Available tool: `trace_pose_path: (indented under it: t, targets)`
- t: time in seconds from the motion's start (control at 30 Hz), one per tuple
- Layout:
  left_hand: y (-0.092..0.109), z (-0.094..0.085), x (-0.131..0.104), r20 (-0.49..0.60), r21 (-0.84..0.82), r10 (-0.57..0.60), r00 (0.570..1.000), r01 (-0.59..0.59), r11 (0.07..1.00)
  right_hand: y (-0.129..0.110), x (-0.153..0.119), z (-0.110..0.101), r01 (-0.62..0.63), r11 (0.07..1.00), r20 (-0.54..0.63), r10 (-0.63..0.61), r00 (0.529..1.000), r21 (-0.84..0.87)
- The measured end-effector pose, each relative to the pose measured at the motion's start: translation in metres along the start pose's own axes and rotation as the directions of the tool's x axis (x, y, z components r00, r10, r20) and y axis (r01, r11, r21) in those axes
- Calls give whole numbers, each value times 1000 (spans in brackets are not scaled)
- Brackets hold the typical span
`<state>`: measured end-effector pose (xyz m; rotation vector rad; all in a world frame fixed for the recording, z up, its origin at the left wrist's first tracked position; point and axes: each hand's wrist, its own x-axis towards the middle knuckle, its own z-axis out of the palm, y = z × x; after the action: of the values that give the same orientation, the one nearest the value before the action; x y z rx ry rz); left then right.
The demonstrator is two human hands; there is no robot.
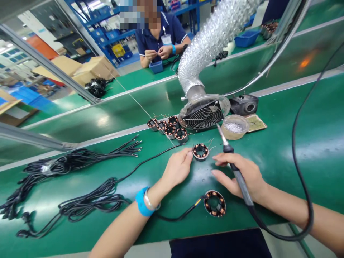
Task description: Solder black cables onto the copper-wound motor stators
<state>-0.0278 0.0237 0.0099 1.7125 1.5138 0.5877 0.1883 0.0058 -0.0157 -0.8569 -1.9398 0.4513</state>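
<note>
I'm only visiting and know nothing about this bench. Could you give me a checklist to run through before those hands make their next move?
1. Right hand holds the soldering iron: ok, it has the handle.
2. Iron's tip away from the left hand: ok, it points up toward the bowl.
3. Left hand's grip on the nearest coil ring: cannot tell; fingertips are at its left edge.
4. Cord clear of the right forearm: not ok, it loops across it.
5. Ring with the cable attached resting on the bench: ok.
6. Fan running: cannot tell.
</note>
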Motion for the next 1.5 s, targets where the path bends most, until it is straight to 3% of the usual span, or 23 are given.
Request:
trace_pose_path:
  t: [0.13,0.27,0.33,0.4,0.47,0.63,0.73,0.8,0.87,0.97,1.03,1.13,1.23,1.3,1.37,1.5]
  targets:
    - [-10,-1,-27,88,-169,-67,994,81,982,11,0,0,-25,995,68,32,997,-100]
    - [-13,-8,-15,-47,-274,-128,991,111,955,11,5,4,51,998,166,-45,985,-26]
    - [-13,-11,-4,68,-283,-95,993,111,953,11,9,5,67,997,217,-71,974,24]
    - [-14,-12,1,240,-263,-70,968,134,955,12,11,5,83,995,248,-92,964,45]
    - [-16,-14,2,331,-267,-80,940,174,948,14,10,5,116,992,257,-123,959,41]
    - [-10,-18,8,328,-454,-135,935,281,845,18,2,11,143,990,196,-142,970,8]
    - [3,-15,18,390,-560,-198,899,402,724,18,-1,12,144,989,195,-144,970,12]
    - [10,-14,18,402,-572,-232,886,440,692,18,-1,12,143,990,195,-144,970,17]
    - [13,-16,9,377,-505,-214,901,393,768,18,0,11,136,990,195,-138,971,21]
    - [8,-26,-13,355,-224,-176,918,266,938,18,0,11,133,991,202,-133,970,15]
    - [3,-31,-24,332,-82,-197,922,237,968,18,0,11,127,992,205,-127,971,11]
    - [1,-28,-23,308,-166,-204,929,263,950,17,1,11,133,991,207,-132,969,13]
    - [7,-17,-10,337,-398,-217,916,347,849,17,1,11,141,990,216,-142,966,19]
    - [10,-12,-7,353,-469,-235,906,389,793,17,1,12,142,990,211,-143,967,22]
    - [9,-11,-11,324,-429,-226,919,356,830,16,2,13,149,988,209,-151,966,26]
    - [-1,-18,-32,279,-159,-189,941,239,958,14,3,13,174,984,190,-176,966,27]
